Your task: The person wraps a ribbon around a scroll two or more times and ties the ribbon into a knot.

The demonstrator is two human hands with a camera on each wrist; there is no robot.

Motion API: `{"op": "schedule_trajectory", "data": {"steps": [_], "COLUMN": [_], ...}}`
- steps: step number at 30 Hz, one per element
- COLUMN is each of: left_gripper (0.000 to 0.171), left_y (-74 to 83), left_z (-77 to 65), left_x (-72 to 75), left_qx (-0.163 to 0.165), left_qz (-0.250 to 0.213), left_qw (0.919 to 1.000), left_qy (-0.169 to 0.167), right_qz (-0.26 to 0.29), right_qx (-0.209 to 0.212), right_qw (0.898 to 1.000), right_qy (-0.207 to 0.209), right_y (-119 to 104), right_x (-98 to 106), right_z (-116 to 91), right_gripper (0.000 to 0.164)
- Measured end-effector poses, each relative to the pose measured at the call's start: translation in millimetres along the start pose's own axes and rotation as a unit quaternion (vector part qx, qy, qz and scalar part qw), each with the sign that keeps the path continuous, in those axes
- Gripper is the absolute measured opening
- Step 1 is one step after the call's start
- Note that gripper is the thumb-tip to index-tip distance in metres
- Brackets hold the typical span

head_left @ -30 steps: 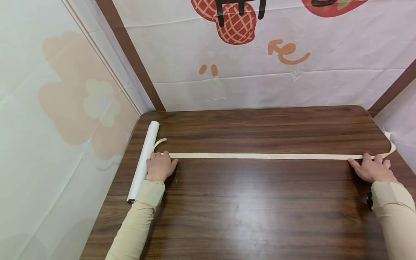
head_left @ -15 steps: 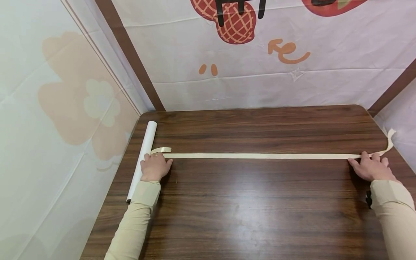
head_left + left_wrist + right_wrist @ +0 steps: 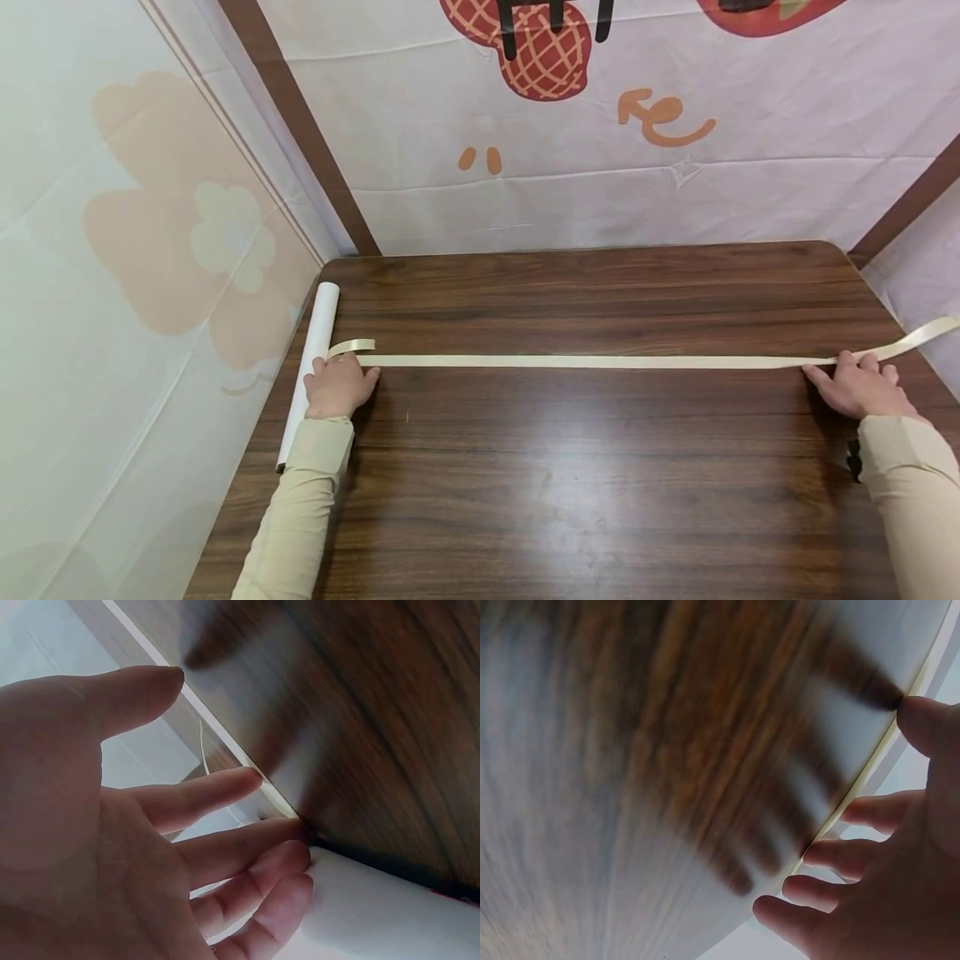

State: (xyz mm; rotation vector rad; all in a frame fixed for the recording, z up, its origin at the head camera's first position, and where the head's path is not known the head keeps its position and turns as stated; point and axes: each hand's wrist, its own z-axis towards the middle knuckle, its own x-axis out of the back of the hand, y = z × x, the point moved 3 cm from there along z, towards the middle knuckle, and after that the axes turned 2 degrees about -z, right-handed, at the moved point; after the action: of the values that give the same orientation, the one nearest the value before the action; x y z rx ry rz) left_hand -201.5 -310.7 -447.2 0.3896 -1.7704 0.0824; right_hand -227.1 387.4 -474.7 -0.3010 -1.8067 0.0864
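Now sliding white paper-like roll (image 3: pixel 318 327) nearer left edge of dark wood-grain desk (image 3: pixel 570 483) with spread left hand (image 3: pixel 336 387), lengthening flat cream ribbon (image 3: pixel 570 362); pressing with spread right hand (image 3: pixel 862 388).

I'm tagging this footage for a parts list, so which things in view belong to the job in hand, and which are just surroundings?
In the job, it seems:
cream strip, touched by the left hand and right hand
white roll, beside the left hand
table, under both

Just surroundings:
fruit-printed backdrop
flower-printed side panel
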Motion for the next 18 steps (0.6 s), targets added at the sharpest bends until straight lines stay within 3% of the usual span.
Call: {"op": "schedule_trajectory", "data": {"steps": [8,18], "left_gripper": [0.054,0.049], "left_y": [-5.3,-10.0], "left_z": [1.7,1.2], "left_x": [1.2,3.0], "left_qx": [-0.004,-0.017], "left_qz": [-0.006,-0.002], "left_qw": [1.0,0.9997], "left_qy": [0.002,0.015], "right_qz": [-0.012,-0.016], "right_qx": [-0.023,-0.043], "right_qw": [1.0,0.999], "right_qy": [-0.001,0.005], "right_y": [1.5,1.3], "right_x": [-0.4,1.5], "right_z": [-0.9,-0.8], "right_gripper": [0.091,0.084]}}
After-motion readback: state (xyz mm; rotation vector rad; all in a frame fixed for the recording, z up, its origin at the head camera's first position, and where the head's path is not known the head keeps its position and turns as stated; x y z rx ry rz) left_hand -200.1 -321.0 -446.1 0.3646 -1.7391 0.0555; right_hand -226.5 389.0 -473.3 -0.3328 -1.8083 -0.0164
